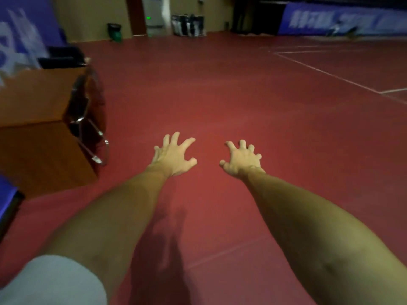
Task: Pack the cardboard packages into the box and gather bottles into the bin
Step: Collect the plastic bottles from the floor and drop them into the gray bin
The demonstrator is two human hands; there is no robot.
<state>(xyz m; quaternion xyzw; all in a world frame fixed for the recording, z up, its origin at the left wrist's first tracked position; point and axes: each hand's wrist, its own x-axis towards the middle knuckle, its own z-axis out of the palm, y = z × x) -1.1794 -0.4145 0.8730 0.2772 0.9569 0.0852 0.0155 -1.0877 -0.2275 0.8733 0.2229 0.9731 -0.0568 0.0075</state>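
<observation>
Both my arms reach forward over the red floor. My left hand (174, 154) has its fingers spread and holds nothing. My right hand (241, 159) is spread too, fingers slightly bent, also holding nothing. A large brown cardboard box (41, 137) stands on the floor to the left of my left hand, with clear tape strips hanging down its side. No cardboard packages or bottles show in this view. A small green bin (115, 31) stands far off by the back wall.
Red sports floor (220, 102) with white court lines at the right. Blue banners line the far right wall and the left side. A white standing unit (154, 14) and dark bags (188, 25) sit at the back wall. A blue edge shows at the lower left.
</observation>
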